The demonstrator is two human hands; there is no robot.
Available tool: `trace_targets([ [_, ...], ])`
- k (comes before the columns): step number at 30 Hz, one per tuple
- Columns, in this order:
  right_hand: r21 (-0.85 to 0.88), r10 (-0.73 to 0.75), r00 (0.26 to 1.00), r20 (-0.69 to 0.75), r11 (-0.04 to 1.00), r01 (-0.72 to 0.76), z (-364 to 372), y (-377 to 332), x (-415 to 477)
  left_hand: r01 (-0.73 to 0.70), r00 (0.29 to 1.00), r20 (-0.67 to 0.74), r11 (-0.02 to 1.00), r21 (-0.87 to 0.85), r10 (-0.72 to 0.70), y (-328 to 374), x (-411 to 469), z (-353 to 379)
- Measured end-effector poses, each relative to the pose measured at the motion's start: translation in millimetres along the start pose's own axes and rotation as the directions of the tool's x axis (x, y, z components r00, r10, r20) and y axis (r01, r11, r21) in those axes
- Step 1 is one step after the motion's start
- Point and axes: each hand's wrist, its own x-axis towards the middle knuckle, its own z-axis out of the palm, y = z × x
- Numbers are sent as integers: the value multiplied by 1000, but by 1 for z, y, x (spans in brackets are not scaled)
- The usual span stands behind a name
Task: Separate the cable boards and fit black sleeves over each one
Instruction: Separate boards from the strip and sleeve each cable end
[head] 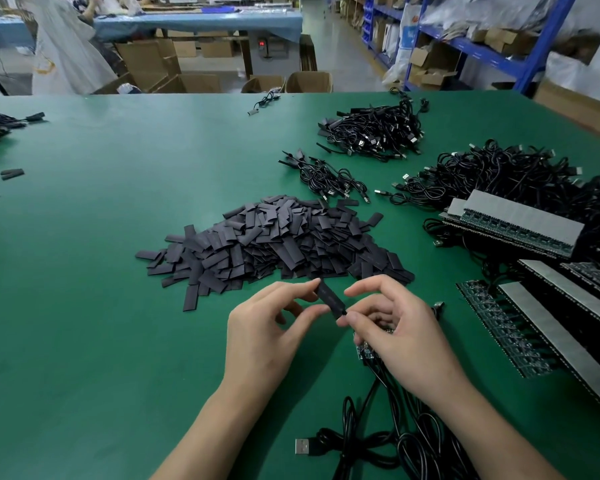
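Note:
A black sleeve (329, 298) is held between both hands just above the green table (84, 271). My left hand (267, 334) pinches its upper part with thumb and fingers. My right hand (399, 334) pinches its lower end and also holds small cable boards (366, 351) under the palm, their black cables (406, 441) trailing toward me with a USB plug (302, 446). Whether a board sits inside the sleeve cannot be told. Beyond the hands lies a big heap of loose black sleeves (274, 240).
Joined strips of cable boards (520, 223) with grey backing lie at the right, more strips (551, 327) nearer me. Piles of sleeved cables (374, 133) and a smaller bundle (326, 174) sit further back. Cardboard boxes and blue shelving stand beyond the table edge.

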Motion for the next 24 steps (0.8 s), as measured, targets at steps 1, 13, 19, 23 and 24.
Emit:
trace_targets([
  [1, 1, -3, 1000, -2, 1000, 3, 0, 1, 0, -3, 1000, 5, 1000, 7, 3, 0, 0, 0],
  [13, -60, -61, 998, 7, 996, 61, 4, 5, -3, 273, 961, 66, 892, -360, -268, 2, -1, 8],
  [19, -296, -113, 992, 53, 947, 123, -15, 7, 2, 397, 889, 94, 649, -649, -449, 1, 4, 6],
  [23, -431, -123, 987, 107, 889, 157, -26, 13, 6, 404, 833, 50, 545, -735, -551, -4, 7, 0],
  [24, -438, -121, 985, 122, 884, 163, -25, 14, 7, 407, 823, 49, 527, -746, -567, -5, 8, 0],
])
